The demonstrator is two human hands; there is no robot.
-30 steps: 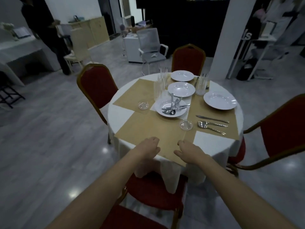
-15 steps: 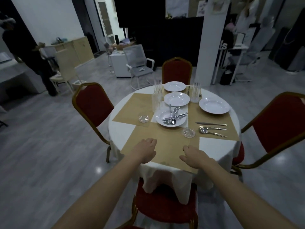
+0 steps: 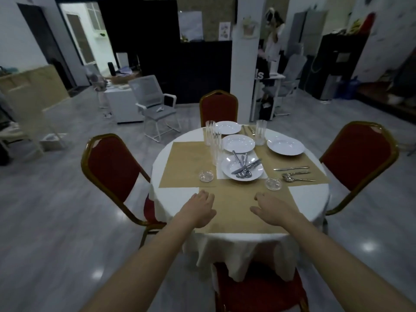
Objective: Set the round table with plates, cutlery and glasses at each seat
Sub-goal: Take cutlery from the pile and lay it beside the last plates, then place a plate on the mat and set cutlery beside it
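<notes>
Table (image 3: 315,194), plates (image 3: 242,167) beyond both hands (image 3: 199,210)

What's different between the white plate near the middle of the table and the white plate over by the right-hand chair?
The middle white round plate carries a loose pile of silver cutlery; the right-hand white round plate is bare. The middle plate lies on a white strip between the tan placemats, beside a tall ribbed glass; the right-hand plate lies on a tan placemat, with its knife, fork and spoon laid separately nearer the person. Both look alike in shape and colour.
</notes>
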